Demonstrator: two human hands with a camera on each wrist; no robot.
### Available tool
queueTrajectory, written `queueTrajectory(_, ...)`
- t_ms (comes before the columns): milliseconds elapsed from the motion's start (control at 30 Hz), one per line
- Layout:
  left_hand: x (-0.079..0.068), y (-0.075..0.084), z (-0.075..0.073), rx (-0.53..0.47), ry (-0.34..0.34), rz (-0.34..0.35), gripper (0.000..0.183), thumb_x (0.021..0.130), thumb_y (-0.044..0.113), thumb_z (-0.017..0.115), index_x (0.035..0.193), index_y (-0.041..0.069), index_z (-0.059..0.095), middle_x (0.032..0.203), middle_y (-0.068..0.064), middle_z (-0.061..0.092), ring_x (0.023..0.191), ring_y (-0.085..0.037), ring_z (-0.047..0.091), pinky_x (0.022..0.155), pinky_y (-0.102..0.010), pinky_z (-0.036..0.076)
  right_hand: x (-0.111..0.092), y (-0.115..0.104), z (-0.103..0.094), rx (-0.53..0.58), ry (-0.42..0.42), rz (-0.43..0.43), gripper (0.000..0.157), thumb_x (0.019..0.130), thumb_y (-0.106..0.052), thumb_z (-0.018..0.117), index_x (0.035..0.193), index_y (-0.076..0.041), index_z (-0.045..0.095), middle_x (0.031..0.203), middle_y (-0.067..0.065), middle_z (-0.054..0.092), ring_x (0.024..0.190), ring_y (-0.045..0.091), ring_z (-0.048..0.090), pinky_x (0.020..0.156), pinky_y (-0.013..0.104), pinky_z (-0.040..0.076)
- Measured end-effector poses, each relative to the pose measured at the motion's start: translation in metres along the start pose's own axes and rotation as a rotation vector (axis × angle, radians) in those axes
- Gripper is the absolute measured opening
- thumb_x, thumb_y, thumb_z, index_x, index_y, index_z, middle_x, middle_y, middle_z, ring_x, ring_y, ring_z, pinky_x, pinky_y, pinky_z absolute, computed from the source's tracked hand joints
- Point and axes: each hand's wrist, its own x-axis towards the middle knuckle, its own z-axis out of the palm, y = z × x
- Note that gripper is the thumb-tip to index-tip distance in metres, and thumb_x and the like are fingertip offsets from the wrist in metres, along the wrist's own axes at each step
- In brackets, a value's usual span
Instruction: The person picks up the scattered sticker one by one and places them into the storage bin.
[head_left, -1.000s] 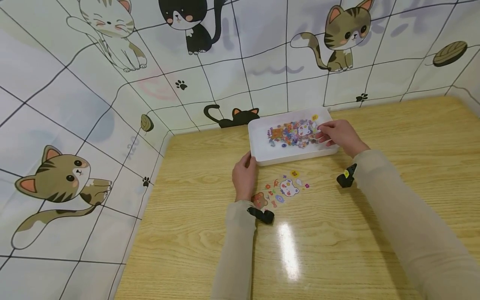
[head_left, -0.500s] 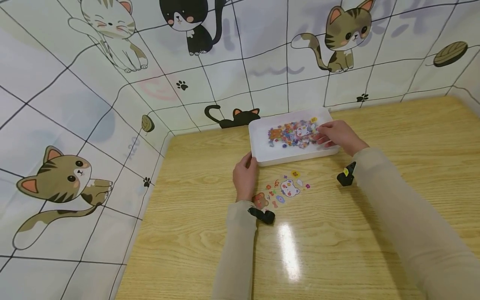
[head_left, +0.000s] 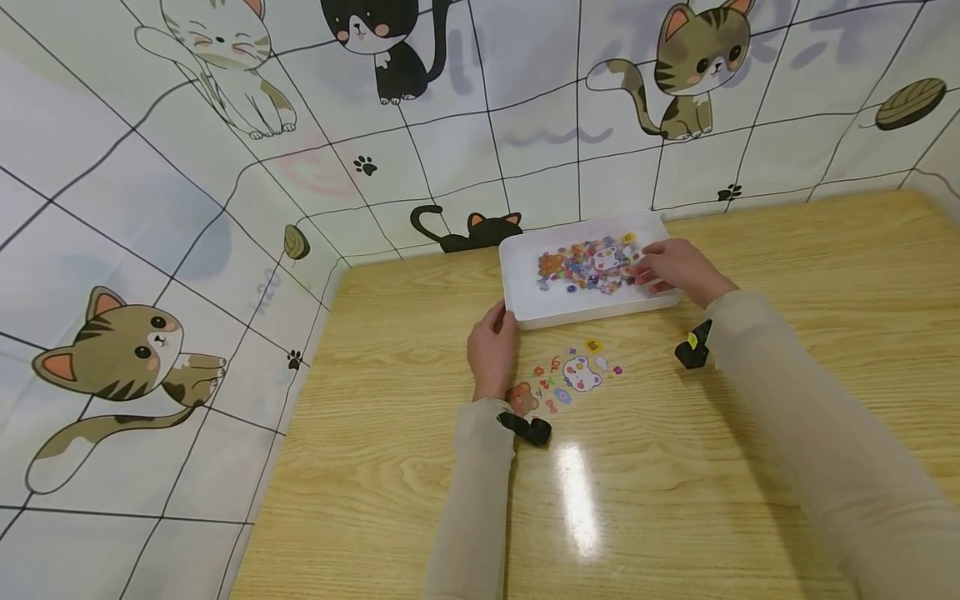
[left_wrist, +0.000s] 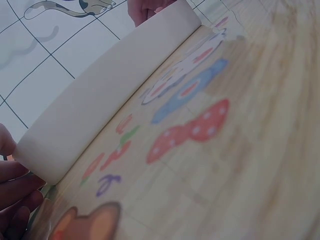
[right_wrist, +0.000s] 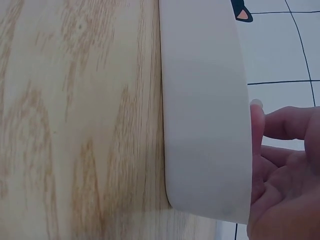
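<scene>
A shallow white tray [head_left: 592, 318] stands on the table against the wall. My left hand [head_left: 492, 354] grips its front left corner; in the left wrist view the fingers [left_wrist: 17, 185] lie round the outside of that corner. Inside the tray is a heap of small colourful pieces [head_left: 581, 268], among pictures of a brown bear and a white bear. My right hand [head_left: 686, 271] reaches over the tray's right end with bent fingers at the heap. In the right wrist view the tray wall hides part of those fingers, and I cannot tell whether they pinch anything.
In front of the tray lies a clear film printed with a brown bear, a white bear [head_left: 581, 374], flowers and a bow, partly under my left wrist. Black wrist cameras sit on both cuffs. A white wall [head_left: 540, 117] with cat drawings stands behind the wooden table [head_left: 375, 467].
The right hand shifts very slightly over the heap, its finger pose nearly the same. The left hand stays at the tray corner, and the whole view tilts a little.
</scene>
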Motion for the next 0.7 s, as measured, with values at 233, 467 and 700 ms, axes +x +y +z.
queueTrajectory(233, -0.0005, -0.002, -0.0012, 0.01, 0.008, 0.017, 0.033, 0.088, 0.038, 0.049, 0.117, 0.027, 0.061, 0.11, 0.014, 0.06, 0.104, -0.008, 0.052, 0.087, -0.034, 0.04, 0.0019, -0.0001, 0.0021, -0.001, -0.012, 0.019, 0.053, 0.096, -0.018, 0.034, 0.139, 0.006, 0.015, 0.124, 0.025, 0.046, 0.109, 0.033, 0.048, 0.081, 0.036, 0.046)
queueTrajectory(467, 0.0001, -0.0016, -0.0006, 0.008, 0.003, 0.022, 0.033, 0.088, 0.038, 0.049, 0.117, 0.026, 0.061, 0.111, 0.012, 0.06, 0.104, -0.009, 0.052, 0.087, -0.034, 0.04, 0.0025, -0.0014, 0.0029, -0.009, -0.003, 0.031, 0.054, 0.096, -0.017, 0.034, 0.14, 0.005, 0.011, 0.124, 0.025, 0.044, 0.109, 0.034, 0.046, 0.085, 0.04, 0.043)
queueTrajectory(700, 0.0008, -0.0019, 0.0005, 0.004, 0.002, 0.012, 0.033, 0.088, 0.038, 0.049, 0.117, 0.027, 0.061, 0.108, 0.013, 0.06, 0.102, -0.008, 0.053, 0.086, -0.034, 0.041, 0.0009, -0.0042, 0.0027, -0.002, -0.004, 0.031, 0.057, 0.095, -0.016, 0.035, 0.141, 0.003, 0.008, 0.126, 0.027, 0.039, 0.111, 0.036, 0.043, 0.086, 0.041, 0.043)
